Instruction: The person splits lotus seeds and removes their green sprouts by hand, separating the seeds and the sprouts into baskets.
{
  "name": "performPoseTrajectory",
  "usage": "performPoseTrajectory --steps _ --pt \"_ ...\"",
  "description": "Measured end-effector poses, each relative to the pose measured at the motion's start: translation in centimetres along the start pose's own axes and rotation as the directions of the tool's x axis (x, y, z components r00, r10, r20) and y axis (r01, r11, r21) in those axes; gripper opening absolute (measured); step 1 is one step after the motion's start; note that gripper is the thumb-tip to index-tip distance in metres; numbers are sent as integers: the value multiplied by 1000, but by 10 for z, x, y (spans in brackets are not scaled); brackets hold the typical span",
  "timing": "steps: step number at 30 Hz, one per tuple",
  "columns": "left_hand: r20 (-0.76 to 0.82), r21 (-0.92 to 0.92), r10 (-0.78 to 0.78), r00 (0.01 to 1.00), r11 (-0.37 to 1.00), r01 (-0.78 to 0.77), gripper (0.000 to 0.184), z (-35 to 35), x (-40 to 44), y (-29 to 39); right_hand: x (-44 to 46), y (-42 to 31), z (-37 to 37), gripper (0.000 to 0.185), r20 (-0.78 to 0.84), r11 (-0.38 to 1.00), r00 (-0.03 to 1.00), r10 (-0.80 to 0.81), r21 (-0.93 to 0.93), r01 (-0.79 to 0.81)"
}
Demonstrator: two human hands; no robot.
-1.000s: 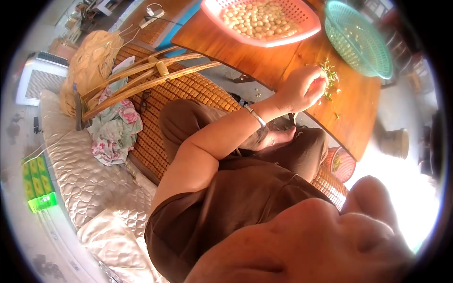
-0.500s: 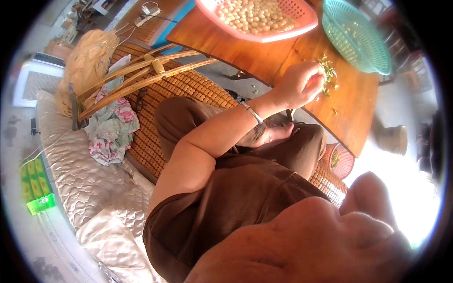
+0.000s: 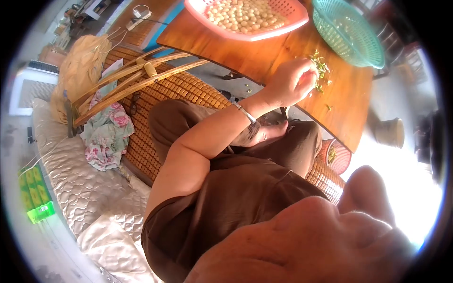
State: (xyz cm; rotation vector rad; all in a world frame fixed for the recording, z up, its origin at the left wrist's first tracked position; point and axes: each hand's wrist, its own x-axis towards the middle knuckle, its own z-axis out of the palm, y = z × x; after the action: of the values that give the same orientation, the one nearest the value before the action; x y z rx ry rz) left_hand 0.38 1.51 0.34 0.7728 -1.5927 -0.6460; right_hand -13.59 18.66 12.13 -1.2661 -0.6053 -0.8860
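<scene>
My left hand (image 3: 291, 84), with a metal bracelet on its wrist, is over the near edge of the wooden table (image 3: 347, 111). Its fingers are curled together in a pinch, and whatever they hold is hidden. Small green stems and scraps (image 3: 322, 70) lie on the wood just beyond the fingertips. Farther back, a pink basket (image 3: 252, 36) holds many pale, round bean-like pieces. A teal basket (image 3: 349, 35) stands to its right with a few small pieces inside. My right hand does not show.
Crossed wooden poles (image 3: 137, 85) lie over the woven mat seat (image 3: 181, 87) at left, beside a floral cloth (image 3: 109, 134). A red basket (image 3: 336, 155) sits below the table's right end, and a bucket (image 3: 390, 133) stands farther right. Part of a face fills the lower right.
The whole view has shifted, so the table and baskets appear farther left and slightly higher. My left hand stays closed beside the green scraps.
</scene>
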Motion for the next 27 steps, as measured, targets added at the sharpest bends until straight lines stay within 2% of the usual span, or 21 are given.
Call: performPoseTrajectory --steps 7,12,16,27 --pt "-15 8 23 1000 1000 -23 7 1 -1 -1 -1 1 -2 24 -1 1000 1000 -4 11 4" --pt "17 -9 -25 1000 1000 26 6 1 -1 -1 -1 -2 -1 23 -16 999 1000 12 -36 -13" --pt "-13 18 40 999 999 -40 7 2 1 -2 -2 -5 -1 23 -24 997 1000 1 -75 -3" --pt "3 38 36 999 999 -36 6 -2 -1 -2 0 0 -5 22 0 999 1000 -22 -33 22"
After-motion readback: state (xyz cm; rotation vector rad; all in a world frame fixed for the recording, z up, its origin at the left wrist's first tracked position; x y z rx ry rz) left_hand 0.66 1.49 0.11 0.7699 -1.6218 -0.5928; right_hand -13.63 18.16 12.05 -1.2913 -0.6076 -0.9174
